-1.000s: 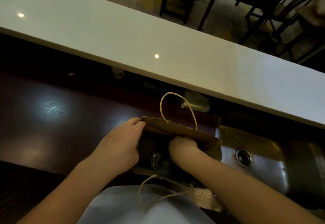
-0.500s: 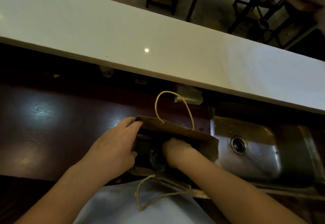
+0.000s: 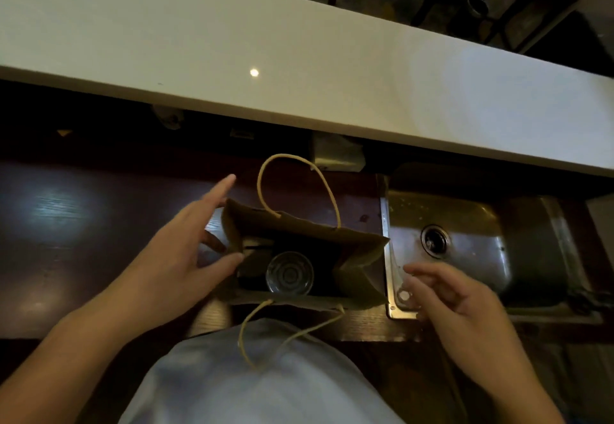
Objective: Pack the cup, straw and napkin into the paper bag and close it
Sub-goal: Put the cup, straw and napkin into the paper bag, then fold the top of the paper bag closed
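On the dark wooden counter (image 3: 83, 224) the left hand (image 3: 186, 254) lies spread wide against the left end of the brown paper bag (image 3: 358, 277), thumb on the bag's rim, gripping nothing. The bag stands open, its twine handles (image 3: 295, 184) loose, and a clear cup (image 3: 289, 273) sits upright at its bottom. To its right the right hand (image 3: 465, 310) hovers empty with fingers loosely curled, over the edge of the steel sink (image 3: 471, 257)

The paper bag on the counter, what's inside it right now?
A clear cup stands upright in the open paper bag, with something flat and pale beside it. The rest of the bag's floor is too dark to tell.
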A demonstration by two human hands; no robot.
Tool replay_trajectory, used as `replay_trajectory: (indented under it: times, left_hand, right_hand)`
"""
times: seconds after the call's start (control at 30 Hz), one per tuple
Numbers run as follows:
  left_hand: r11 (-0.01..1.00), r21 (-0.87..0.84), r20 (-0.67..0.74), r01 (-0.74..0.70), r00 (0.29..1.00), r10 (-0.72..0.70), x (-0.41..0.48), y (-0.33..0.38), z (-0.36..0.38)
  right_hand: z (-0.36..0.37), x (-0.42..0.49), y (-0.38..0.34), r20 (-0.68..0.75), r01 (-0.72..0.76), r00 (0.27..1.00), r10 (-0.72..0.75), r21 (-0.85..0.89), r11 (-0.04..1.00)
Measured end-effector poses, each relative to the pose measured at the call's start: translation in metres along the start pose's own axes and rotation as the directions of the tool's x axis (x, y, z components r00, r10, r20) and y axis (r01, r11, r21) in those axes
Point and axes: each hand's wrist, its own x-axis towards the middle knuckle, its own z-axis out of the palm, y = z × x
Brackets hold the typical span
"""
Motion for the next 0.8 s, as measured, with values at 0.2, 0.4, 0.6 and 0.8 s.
replay_trajectory:
  times: [0.2,0.4,0.6,0.8]
  left_hand:
    - [0.936,-0.314,0.051,0.159,0.987,-0.151,-0.013,-0.045,0.009]
    - [0.791,-0.550,0.240,0.269,0.958,-0.159,-0.010,-0.044,0.033]
    - [0.708,-0.642,0.308,0.293,0.945,-0.111,-0.003,-0.045,0.037]
    - [0.858,-0.492,0.079,0.145,0.989,-0.122,-0.007,-0.041,0.029]
  right_hand:
    - [0.025,0.011,0.037,0.171,-0.065,0.982,0.082,-0.104,0.992]
    - [0.059,0.032,0.035,0.271,0.100,0.959,-0.078,-0.068,0.993]
    - [0.064,0.044,0.033,0.242,0.180,0.955,-0.169,-0.024,0.983]
    - [0.050,0.040,0.046,0.153,0.021,0.988,-0.038,0.113,0.993]
